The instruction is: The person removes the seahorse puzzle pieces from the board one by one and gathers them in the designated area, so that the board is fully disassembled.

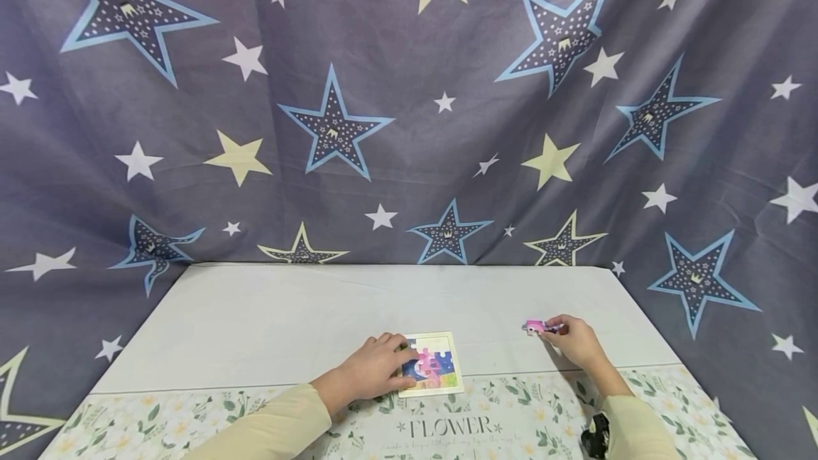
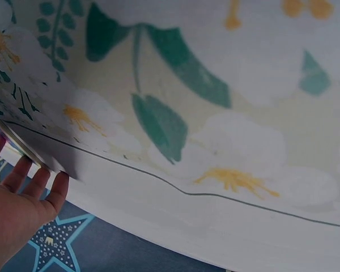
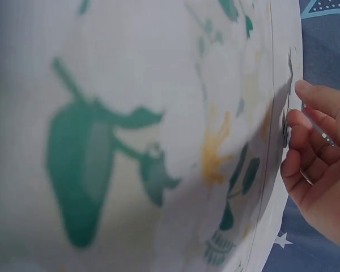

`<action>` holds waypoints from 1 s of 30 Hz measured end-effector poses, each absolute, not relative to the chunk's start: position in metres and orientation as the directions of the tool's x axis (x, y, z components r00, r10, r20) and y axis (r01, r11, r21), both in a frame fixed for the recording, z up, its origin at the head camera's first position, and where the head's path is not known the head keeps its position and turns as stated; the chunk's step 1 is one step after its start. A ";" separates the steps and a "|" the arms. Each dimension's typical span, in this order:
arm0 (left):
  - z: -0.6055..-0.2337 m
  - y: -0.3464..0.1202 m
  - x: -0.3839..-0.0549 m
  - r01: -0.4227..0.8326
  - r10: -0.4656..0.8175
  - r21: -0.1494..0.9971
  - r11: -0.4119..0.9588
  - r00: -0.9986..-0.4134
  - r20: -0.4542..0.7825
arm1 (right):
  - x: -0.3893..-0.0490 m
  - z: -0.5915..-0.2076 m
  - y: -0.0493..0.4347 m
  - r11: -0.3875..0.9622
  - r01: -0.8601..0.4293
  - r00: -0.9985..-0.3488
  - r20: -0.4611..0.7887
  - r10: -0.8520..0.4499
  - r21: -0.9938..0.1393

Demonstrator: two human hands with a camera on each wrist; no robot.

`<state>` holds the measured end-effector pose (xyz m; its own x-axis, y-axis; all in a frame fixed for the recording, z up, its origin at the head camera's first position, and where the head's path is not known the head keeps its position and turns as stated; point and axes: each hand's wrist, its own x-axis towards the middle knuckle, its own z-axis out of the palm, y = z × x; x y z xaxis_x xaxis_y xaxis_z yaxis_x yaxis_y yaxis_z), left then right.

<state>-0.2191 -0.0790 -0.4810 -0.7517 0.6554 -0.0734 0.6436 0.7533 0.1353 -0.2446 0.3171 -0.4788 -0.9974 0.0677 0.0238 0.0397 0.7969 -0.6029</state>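
A small jigsaw puzzle in a cream frame (image 1: 458,375) lies across the line between the white tabletop and the flowered cloth. Pink, blue and green pieces fill its lower part; bare tray shows at its top. My left hand (image 1: 377,366) rests on the frame's left side, fingers spread over the picture. In the left wrist view, the fingertips of the left hand (image 2: 22,198) touch the board's edge. Off to the right, my right hand (image 1: 575,341) pinches a pink puzzle piece (image 1: 533,326) between thumb and fingers, low over the white surface. The right wrist view shows this hand (image 3: 323,158) mostly hiding the piece.
A flowered cloth (image 1: 447,417) printed with "FLOWER" covers the near part of the white table (image 1: 268,325). A dark star-patterned curtain (image 1: 409,126) hangs behind and along both sides. A black object (image 1: 596,436) sits at the right sleeve's cuff.
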 end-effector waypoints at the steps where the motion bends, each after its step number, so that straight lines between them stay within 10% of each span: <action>1: -0.481 -0.079 -0.219 0.643 0.655 0.135 0.754 -0.752 -0.073 | -0.245 -0.479 0.317 0.796 0.039 -0.998 0.024 0.067 -0.604; 30: -0.478 -0.079 -0.218 0.638 0.651 0.141 0.757 -0.756 -0.074 | -0.257 -0.488 0.323 0.763 0.016 -1.000 0.006 0.026 -0.647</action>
